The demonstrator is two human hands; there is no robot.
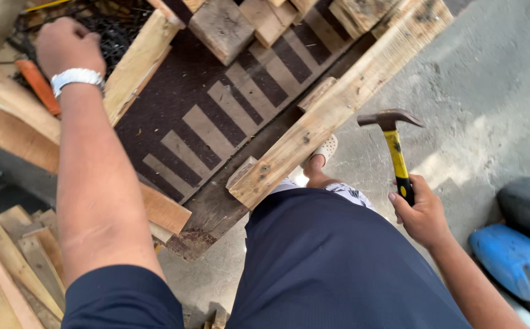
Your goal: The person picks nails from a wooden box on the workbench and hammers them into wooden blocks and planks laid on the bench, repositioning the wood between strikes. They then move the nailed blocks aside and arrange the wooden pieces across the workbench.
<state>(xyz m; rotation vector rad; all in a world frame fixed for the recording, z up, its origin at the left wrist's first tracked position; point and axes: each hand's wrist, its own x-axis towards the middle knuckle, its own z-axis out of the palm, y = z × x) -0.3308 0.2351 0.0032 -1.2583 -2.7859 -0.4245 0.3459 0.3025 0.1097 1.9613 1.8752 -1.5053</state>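
Right hand [422,214] nearest, grip closed on hammer [397,152] handle end; could twist loose. Left hand [67,44] fisted far left beside plank [137,61], contents unclear. Sandalled foot [323,159] under long board [338,103]: toes exposed.

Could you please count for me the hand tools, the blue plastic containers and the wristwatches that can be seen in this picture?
Hammers: 1, the yellow-handled hammer in the right hand.
Orange-handled tools: 1, the orange-handled tool beside the left hand.
Blue containers: 1, the blue container.
Watches: 1, the silver watch.
Total: 4.
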